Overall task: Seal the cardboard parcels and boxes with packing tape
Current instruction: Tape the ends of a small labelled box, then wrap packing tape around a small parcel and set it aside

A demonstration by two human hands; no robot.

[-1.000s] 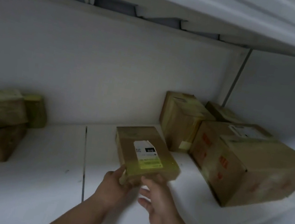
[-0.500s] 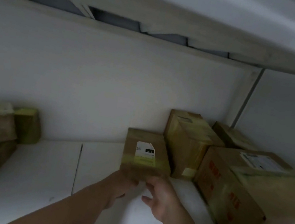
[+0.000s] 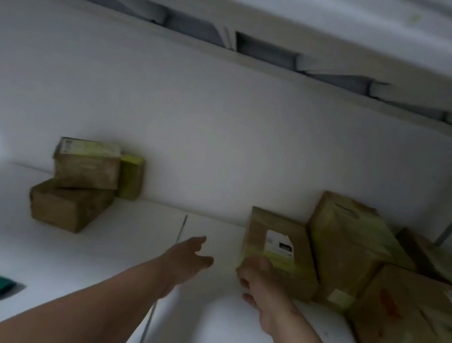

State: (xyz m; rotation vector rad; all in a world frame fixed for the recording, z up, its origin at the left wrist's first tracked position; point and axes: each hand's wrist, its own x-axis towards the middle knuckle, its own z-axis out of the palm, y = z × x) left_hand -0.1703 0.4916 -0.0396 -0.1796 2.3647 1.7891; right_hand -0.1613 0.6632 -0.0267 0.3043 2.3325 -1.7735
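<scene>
A: Entry. Where does the flat parcel point(image 3: 277, 249) sit?

B: On the white shelf point(image 3: 100, 270), its right side against the tall box point(image 3: 352, 249). We take the tall box as landmark. Yellowish tape bands cross the parcel's top, and a white label lies on it.

A: Hands?

B: Left hand point(image 3: 190, 255) is left of the parcel, apart from it, fingers loosely spread, holding nothing. Right hand point(image 3: 257, 278) is at the parcel's near left corner, fingers curled; we cannot tell whether it grips the edge or only touches it. The frame is blurred.

A: Other stock?

B: Far left of the tall box, two stacked boxes point(image 3: 79, 185) and a small yellow-wrapped one point(image 3: 130, 177) against the wall. Right of it, a large box with red print point(image 3: 416, 332), and another box behind. All appear to carry tape, though we cannot check the seams.

A: Progress?

B: We judge this parcel sealed and shelved. No tape roll in view. What remains unsealed, if anything, lies outside the frame.
</scene>
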